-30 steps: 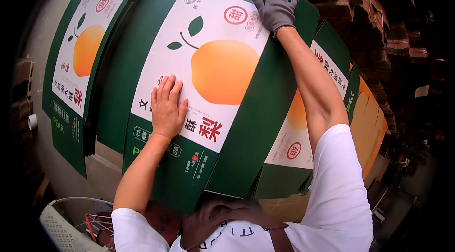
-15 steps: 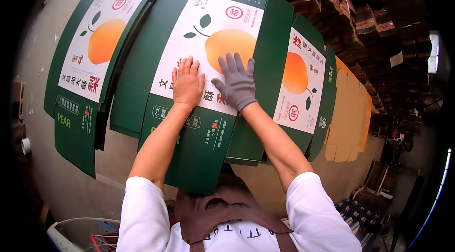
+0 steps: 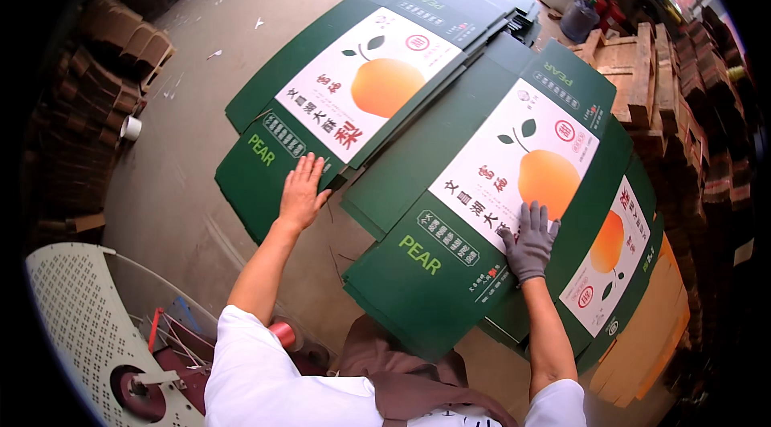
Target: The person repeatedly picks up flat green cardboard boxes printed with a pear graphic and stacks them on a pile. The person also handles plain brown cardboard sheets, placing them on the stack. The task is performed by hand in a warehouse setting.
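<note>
Two stacks of flat printed carton blanks lie side by side, dark green with white panels and an orange-yellow pear picture. My bare left hand rests with fingers stretched out on the lower edge of the left carton blank. On the right carton blank my right hand, in a grey glove, lies flat near the bottom of the pear picture. Neither hand grips anything. A narrow gap separates the two stacks.
Plain brown cardboard sits beyond the right stack. Wooden pallets and piled brown cardboard stand at the right, with more brown cardboard stacks at the far left. A perforated pale machine panel is at lower left, near a red spool.
My view has swung left. My left hand has gone from the right carton blank over to the left one; my gloved right hand stays on the right blank.
</note>
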{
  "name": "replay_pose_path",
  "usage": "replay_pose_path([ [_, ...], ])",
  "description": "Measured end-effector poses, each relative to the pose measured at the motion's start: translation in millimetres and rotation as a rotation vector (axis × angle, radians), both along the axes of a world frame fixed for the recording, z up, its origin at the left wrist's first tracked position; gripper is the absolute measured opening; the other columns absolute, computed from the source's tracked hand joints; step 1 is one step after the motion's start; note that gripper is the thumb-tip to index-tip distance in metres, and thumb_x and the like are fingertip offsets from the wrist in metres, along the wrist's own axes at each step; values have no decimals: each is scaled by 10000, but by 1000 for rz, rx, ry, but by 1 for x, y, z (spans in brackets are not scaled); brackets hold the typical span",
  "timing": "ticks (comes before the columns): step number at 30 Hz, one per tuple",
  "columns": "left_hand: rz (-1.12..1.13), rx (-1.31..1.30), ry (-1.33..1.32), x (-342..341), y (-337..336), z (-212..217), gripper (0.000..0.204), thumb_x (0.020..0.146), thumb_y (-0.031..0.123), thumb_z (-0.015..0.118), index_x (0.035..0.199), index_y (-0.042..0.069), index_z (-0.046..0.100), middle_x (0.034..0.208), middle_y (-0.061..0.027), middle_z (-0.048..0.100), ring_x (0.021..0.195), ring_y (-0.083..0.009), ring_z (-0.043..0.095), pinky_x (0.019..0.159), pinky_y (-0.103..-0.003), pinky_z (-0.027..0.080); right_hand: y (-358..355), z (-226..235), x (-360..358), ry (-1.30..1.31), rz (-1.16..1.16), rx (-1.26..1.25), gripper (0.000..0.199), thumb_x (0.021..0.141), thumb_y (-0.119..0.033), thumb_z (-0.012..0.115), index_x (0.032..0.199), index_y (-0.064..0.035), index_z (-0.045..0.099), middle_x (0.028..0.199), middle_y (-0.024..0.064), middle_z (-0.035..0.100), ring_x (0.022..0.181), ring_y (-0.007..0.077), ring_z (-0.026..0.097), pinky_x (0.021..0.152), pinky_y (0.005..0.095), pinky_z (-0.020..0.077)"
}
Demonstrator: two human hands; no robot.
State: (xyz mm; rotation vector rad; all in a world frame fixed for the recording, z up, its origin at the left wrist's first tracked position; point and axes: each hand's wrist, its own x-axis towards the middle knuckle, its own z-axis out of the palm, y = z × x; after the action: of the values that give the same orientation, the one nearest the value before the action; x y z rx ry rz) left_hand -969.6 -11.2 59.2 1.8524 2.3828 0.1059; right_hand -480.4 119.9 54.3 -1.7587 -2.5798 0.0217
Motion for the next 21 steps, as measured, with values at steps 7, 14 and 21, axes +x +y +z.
replay_pose_path([
  [7,-149,45,151,25,-20,6,588,889,100,609,1444,12,437,1486,-209,455,1370,-386,446,1090,-440,425,-1,19,-5,-52,-55,-124,797,897,-605,538,1484,-80,419,1588,158,327,1494,339,244,1196,601,86],
  [14,-301,116,-163,186,-85,93,548,826,64,601,1353,-53,510,1327,-265,562,1187,-452,570,962,-432,525,0,9,-98,1342,-484,-609,854,946,-623,535,1465,39,388,1261,233,609,1127,274,596,1020,371,424],
  [21,-524,74,-134,318,-108,104,501,867,117,571,1326,-81,528,1290,-325,564,1125,-499,596,887,-448,569,-38,23,7,1547,-659,-326,355,941,-116,585,1248,59,553,1114,137,673,879,193,670,766,325,545],
])
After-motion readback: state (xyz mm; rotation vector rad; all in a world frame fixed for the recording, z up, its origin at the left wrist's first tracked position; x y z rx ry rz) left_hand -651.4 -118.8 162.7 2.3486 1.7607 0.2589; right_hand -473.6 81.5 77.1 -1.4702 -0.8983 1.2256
